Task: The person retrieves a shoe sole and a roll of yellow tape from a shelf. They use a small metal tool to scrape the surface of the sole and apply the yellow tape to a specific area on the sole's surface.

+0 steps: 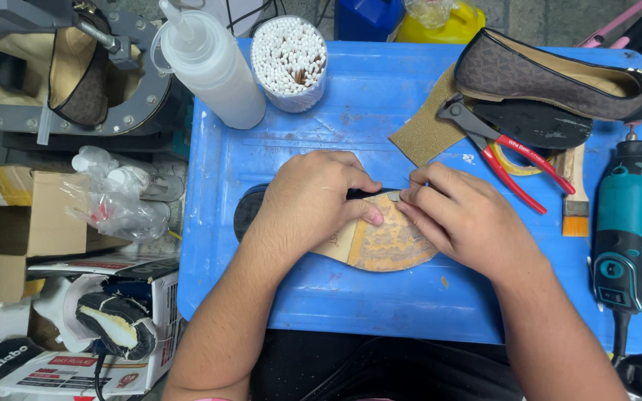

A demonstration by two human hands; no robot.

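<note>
Tan leather sole, glue-stained, lying flat under both hands on the blue bench.

The shoe sole (380, 245) lies with its long axis running left to right across the bench (380, 111), its dark heel end poking out left of the left hand (313, 204). That hand presses down flat over the sole's middle, fingers curled at the far edge. The right hand (458, 215) sits just right of it, fingertips pinched on the same far edge. Red-handled pliers (503, 152) lie beyond the sole, nearer the right hand.
</note>
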